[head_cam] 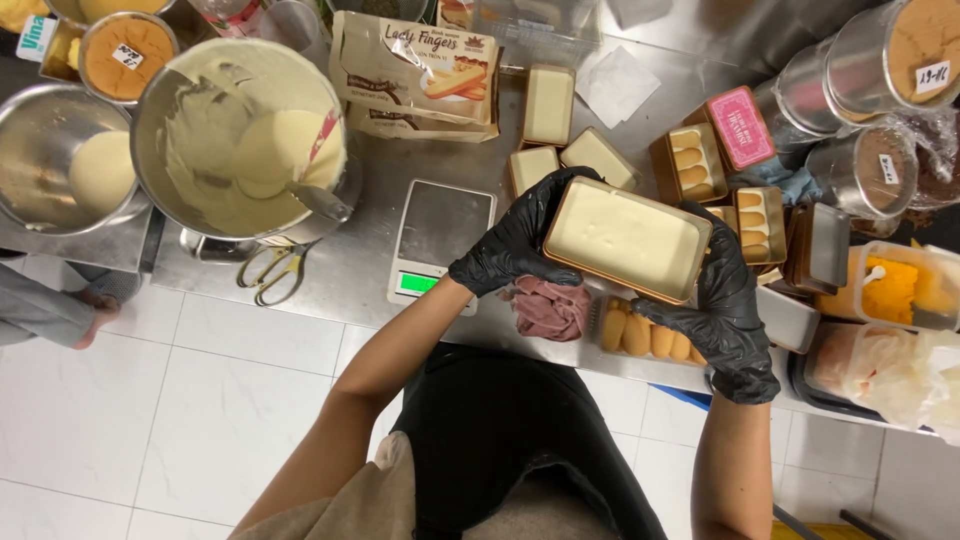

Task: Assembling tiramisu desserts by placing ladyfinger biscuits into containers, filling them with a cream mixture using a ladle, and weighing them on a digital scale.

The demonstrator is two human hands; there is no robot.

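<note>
Stainless steel covers the worktop (350,270), and its front edge runs left to right just above the white tiled floor (200,400), dropping a step lower on the right. Bare steel shows around the small grey digital scale (437,240) and the yellow-handled scissors (270,272); the right half is crowded, with little free surface.

Both hands wear black gloves. The left hand (515,245) is closed on the left end of a rectangular brown tray filled with smooth pale cream (628,238), fingers wrapped over its rim. The right hand (722,305) clamps the tray's right end, fingers under and around the corner. The tray is held tilted above the worktop's front edge, over a crumpled pink cloth (552,308) and a tray of bare sponge-finger biscuits (645,338).

Behind it stand three more cream-filled trays (548,105), a printed paper packet of biscuits (415,70), and small brown boxes lined with biscuits (690,165). At left, a large steel mixing bowl smeared with cream (240,140) holds a spatula (318,195). Clear lidded tubs (900,60) crowd the far right.
</note>
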